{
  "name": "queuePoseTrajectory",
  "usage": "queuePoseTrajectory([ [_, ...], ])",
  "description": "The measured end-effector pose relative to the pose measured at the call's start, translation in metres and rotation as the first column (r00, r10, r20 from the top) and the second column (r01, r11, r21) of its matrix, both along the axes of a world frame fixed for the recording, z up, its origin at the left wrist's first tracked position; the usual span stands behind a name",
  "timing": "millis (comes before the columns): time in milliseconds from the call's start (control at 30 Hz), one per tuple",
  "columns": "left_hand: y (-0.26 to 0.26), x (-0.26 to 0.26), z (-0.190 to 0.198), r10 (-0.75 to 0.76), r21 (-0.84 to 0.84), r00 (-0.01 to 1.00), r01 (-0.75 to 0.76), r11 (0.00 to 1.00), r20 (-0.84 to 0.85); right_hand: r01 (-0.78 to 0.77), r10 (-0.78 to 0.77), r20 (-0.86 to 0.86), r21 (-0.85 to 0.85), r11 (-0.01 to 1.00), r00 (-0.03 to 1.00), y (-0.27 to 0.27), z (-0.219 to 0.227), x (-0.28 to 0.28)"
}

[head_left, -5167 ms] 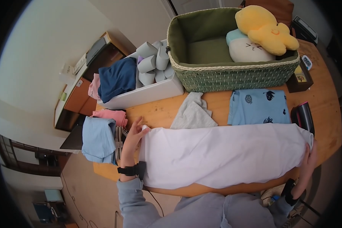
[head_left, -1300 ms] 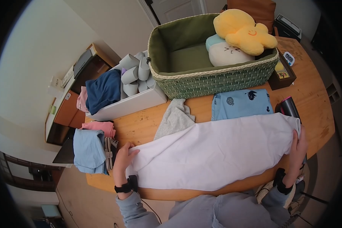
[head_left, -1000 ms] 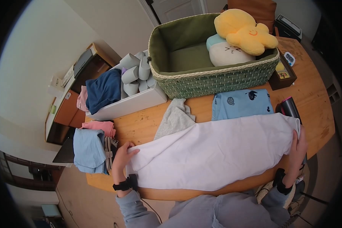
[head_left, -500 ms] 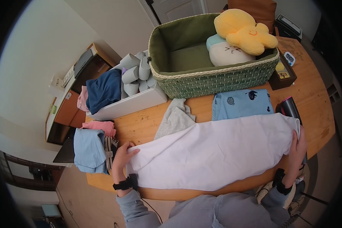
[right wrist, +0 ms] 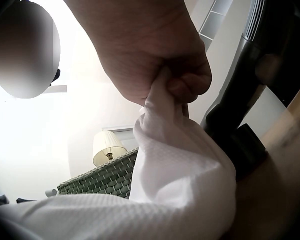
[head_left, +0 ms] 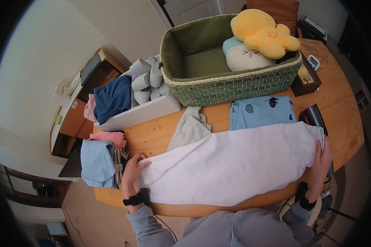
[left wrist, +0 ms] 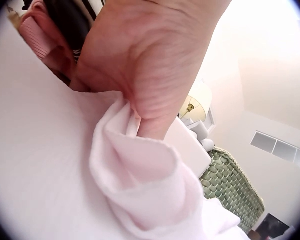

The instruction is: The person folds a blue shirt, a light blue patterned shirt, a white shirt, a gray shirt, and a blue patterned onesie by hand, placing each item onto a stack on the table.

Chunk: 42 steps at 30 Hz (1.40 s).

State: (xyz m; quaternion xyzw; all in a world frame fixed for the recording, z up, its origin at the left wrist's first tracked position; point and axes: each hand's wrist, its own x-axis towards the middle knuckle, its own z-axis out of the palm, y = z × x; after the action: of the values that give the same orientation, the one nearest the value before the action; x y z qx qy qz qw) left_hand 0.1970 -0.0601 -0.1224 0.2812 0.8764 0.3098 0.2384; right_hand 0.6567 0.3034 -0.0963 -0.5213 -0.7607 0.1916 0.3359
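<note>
A long folded white cloth (head_left: 231,164) lies along the table's front edge, creased diagonally at its left part. At its left end the left hand (head_left: 132,169) pinches the corner; in the left wrist view that hand (left wrist: 145,60) has the rolled edge of the cloth (left wrist: 150,190) under its thumb. The right hand (head_left: 322,158) grips the right end, and in the right wrist view curled fingers (right wrist: 187,87) hold a bunched fold of the cloth (right wrist: 175,160). Behind it lie a grey cloth (head_left: 189,127), partly covered, and a folded blue printed cloth (head_left: 259,113).
A green woven basket (head_left: 235,88) with plush toys (head_left: 268,35) stands at the back. Left of it is a white box (head_left: 140,109) holding clothes and grey rolls. Folded clothes (head_left: 97,162) lie at the left edge, a black device (head_left: 313,115) and brown box (head_left: 307,84) at right.
Since the earliest frame, the cloth's left end has come lower in view and a diagonal crease shows there. Over the last second both hands have stayed almost still, still holding the ends.
</note>
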Motion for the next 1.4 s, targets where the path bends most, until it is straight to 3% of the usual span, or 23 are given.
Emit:
queuePoseTrajectory([
  [300,-0.001,-0.001,-0.002,0.012,0.073,0.998,-0.016,0.997,0.06,-0.008,0.008,0.005,0.01,1.0,1.0,0.0,-0.001,0.002],
  [500,-0.001,0.003,0.005,-0.016,-0.034,0.999,0.017,0.999,0.043,0.071,-0.07,0.026,-0.048,0.996,0.997,0.001,0.003,0.01],
  [700,-0.001,0.007,0.016,-0.061,-0.193,0.997,0.067,0.979,0.039,0.193,-0.191,-0.041,0.073,0.978,0.981,0.007,0.004,0.023],
  [800,-0.001,0.012,0.017,-0.088,-0.153,0.996,0.089,0.984,0.018,0.198,-0.194,-0.055,0.073,0.977,0.979,0.008,0.008,0.025],
  [867,-0.001,0.015,0.016,-0.081,-0.102,0.997,0.079,0.992,-0.014,0.077,-0.091,-0.24,-0.065,0.995,0.967,0.01,0.005,0.028],
  [900,0.001,0.018,0.018,-0.081,-0.069,0.987,0.072,0.995,-0.135,0.08,-0.093,-0.238,-0.066,0.995,0.967,0.008,0.003,0.025],
  [933,0.003,0.023,0.021,-0.077,-0.036,0.964,0.07,0.997,-0.255,-0.013,-0.036,-0.363,-0.132,0.991,0.931,0.003,0.002,0.018],
  [967,0.007,0.03,0.024,-0.08,-0.037,0.964,0.073,0.997,-0.253,-0.113,0.009,-0.485,-0.184,0.976,0.874,-0.003,0.003,0.011],
  [1000,0.014,0.04,0.029,-0.059,0.038,0.977,0.068,0.997,-0.206,-0.108,0.006,-0.483,-0.184,0.977,0.876,-0.014,0.008,-0.001],
  [1033,0.02,0.05,0.032,-0.041,0.112,0.987,0.059,0.992,-0.156,-0.203,0.035,-0.541,-0.254,0.946,0.84,-0.03,0.016,-0.016],
  [1067,0.023,0.063,0.034,-0.121,0.224,0.992,0.109,0.969,0.042,-0.298,0.055,-0.599,-0.315,0.901,0.799,-0.046,0.023,-0.029],
  [1133,0.046,0.097,0.043,-0.4,0.465,0.838,0.205,0.861,0.371,-0.524,0.206,-0.591,-0.436,0.732,0.78,-0.074,0.031,-0.047],
  [1200,0.073,0.129,0.039,-0.53,0.538,0.652,0.216,0.815,0.542,-0.772,0.586,-0.51,-0.495,0.398,0.629,-0.077,0.056,-0.065],
  [1233,0.083,0.141,0.036,-0.573,0.557,0.553,0.22,0.801,0.605,-0.819,0.547,-0.625,-0.522,0.238,0.557,-0.077,0.064,-0.074],
  [1267,0.086,0.154,0.023,-0.544,0.536,0.572,0.204,0.819,0.614,-0.838,0.578,-0.623,-0.493,0.234,0.528,-0.078,0.062,-0.076],
  [1300,0.093,0.16,0.019,-0.541,0.484,0.611,0.277,0.83,0.578,-0.821,0.617,-0.557,-0.484,0.303,0.556,-0.078,0.064,-0.077],
  [1367,0.102,0.178,-0.005,-0.451,0.408,0.656,0.231,0.883,0.605,-0.783,0.637,-0.464,-0.444,0.435,0.616,-0.074,0.065,-0.074],
  [1400,0.106,0.183,-0.006,-0.456,0.411,0.653,0.235,0.881,0.605,-0.78,0.635,-0.461,-0.444,0.44,0.62,-0.073,0.062,-0.071],
])
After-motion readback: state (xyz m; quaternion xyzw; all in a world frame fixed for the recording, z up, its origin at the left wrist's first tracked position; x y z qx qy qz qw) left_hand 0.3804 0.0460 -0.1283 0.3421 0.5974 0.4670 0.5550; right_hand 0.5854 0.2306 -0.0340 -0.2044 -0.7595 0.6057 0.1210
